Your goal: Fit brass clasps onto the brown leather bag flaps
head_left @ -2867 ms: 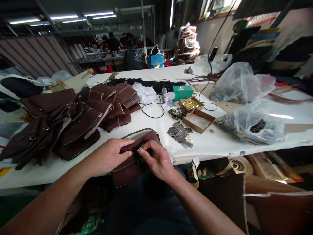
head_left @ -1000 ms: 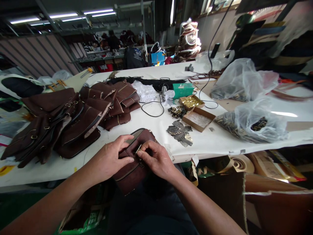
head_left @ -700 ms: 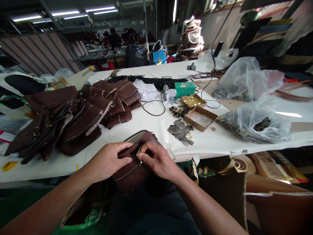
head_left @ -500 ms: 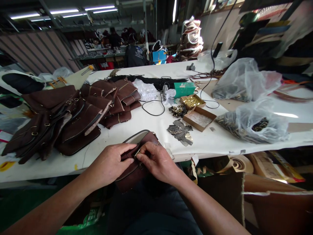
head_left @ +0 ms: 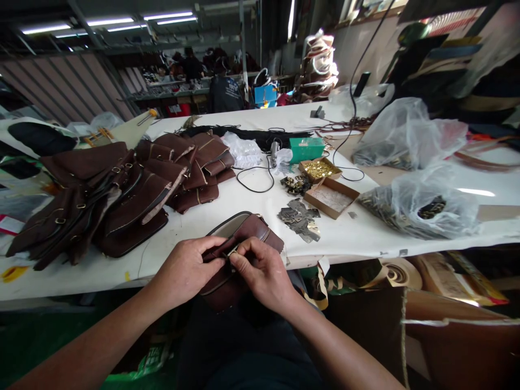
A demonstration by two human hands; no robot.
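Observation:
A dark brown leather bag lies at the front edge of the white table, partly overhanging my lap. My left hand grips the bag's leather between thumb and fingers. Beside it, my right hand pinches a small metal fitting against the bag's middle. The fingertips hide most of the fitting, so its exact kind does not show. At the bag's far side a dark-edged opening shows a pale lining.
Several brown leather bags are heaped on the left of the white table. To the right lie flat grey metal plates, a carton of gold-coloured pieces, an open cardboard box and clear plastic bags of metal parts.
The bag has shifted slightly to the right and turned, showing more of its right end. Both hands keep their pinching hold, with the right fingers slightly further right.

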